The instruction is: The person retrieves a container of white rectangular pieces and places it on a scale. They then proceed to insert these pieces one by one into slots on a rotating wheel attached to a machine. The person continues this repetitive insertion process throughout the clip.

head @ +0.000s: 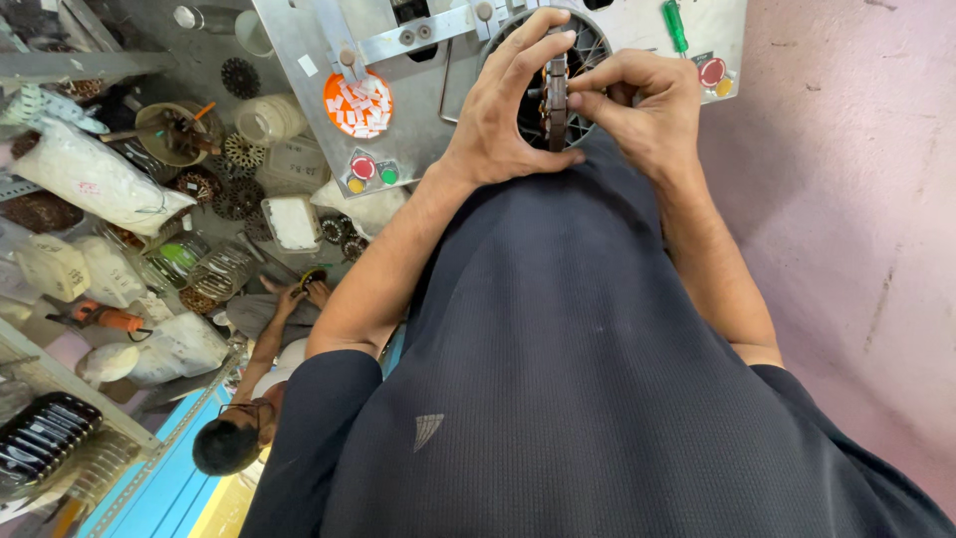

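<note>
At top centre of the frame, the left hand [498, 110] and right hand [642, 100] pinch a dark, ribbed stator disc [556, 100] edge-on, fingers closed around it, against a round wire-guarded opening [588, 45] in a grey metal machine panel [299, 60]. A green-handled screwdriver [676, 25] hangs upper right; a co-worker [254, 399] sits lower left.

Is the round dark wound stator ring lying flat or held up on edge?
On edge: the round dark stator ring shows its thin rim, pinched between left hand and right hand.
</note>
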